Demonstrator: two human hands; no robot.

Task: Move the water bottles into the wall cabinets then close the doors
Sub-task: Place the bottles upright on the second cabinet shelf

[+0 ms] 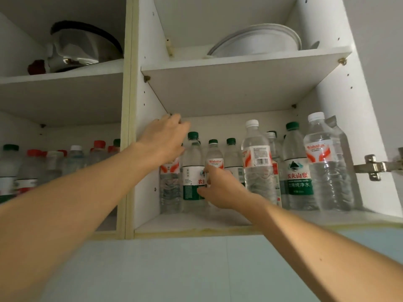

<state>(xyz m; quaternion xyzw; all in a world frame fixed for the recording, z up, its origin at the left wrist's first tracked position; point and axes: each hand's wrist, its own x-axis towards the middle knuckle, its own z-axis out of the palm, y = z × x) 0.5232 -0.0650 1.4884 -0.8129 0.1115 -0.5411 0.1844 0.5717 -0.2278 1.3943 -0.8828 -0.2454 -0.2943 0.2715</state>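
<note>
Most of the work looks done: clear plastic water bottles [257,162] fill the lower shelves of the white wall cabinet [218,221], but its doors are not yet closed. The left hand [165,138] curls over a red-labelled bottle [170,186] at the far left, its fingertips hidden. The right hand [220,188] has its fingers [206,173] spread against a green-labelled bottle [193,171] beside it.

left hand [162,139]: covers the top of the leftmost bottle [170,188], so its cap is hidden
right hand [220,188]: fingertips tucked behind the green-label bottle [193,171], probably gripping, can't tell
left compartment bottles [52,164]: blurry, labels unreadable
door hinge [378,166]: cut off by right edge
</note>
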